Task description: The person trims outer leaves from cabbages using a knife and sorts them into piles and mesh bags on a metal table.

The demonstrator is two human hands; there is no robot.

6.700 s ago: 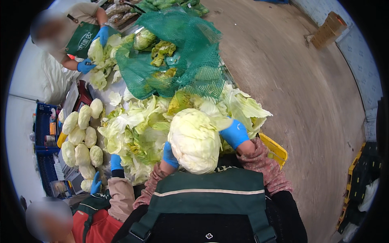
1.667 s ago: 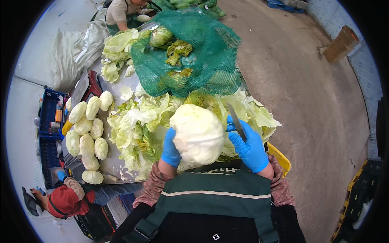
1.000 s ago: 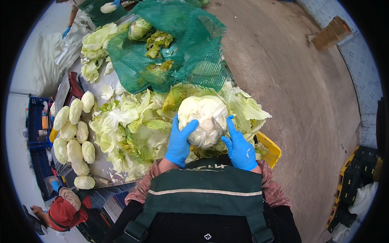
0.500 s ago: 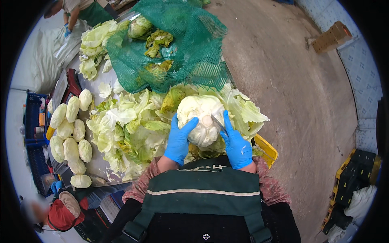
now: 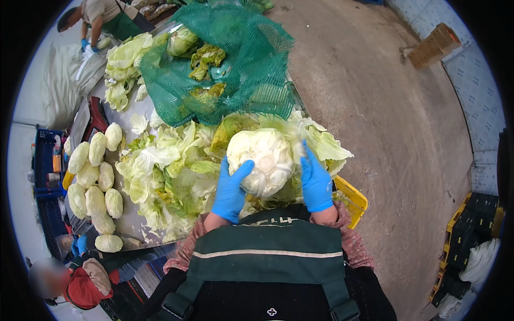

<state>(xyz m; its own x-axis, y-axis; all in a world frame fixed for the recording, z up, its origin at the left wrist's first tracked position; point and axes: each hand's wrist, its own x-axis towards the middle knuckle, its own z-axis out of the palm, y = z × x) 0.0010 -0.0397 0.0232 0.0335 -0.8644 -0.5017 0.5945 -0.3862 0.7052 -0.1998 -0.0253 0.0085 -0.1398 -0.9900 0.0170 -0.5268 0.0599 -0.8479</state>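
Observation:
A pale, trimmed cabbage head (image 5: pixel 266 163) is in front of me with its cut stem end facing up. My left hand (image 5: pixel 231 190), blue-gloved, grips its left side, thumb across the top. To the right of the head is my right hand (image 5: pixel 315 182), also gloved, fingers drawn together and slightly apart from it. A pale, motion-smeared patch, perhaps a leaf, shows at its fingertips. The small knife seen there earlier cannot be made out now. Loose outer cabbage leaves (image 5: pixel 176 166) are heaped under and left of the head.
A green mesh sack (image 5: pixel 246 69) with yellowed leaves lies across the table's far side. Several oblong pale heads (image 5: pixel 95 200) are grouped at the left. A yellow crate (image 5: pixel 353 199) sits by my right. Two co-workers, one far left (image 5: pixel 107 18), one near left (image 5: pixel 88 283), are nearby.
My right hand has moved off the cabbage head slightly to the right, and its knife has dropped from sight. The head has shifted a little left with my left hand.

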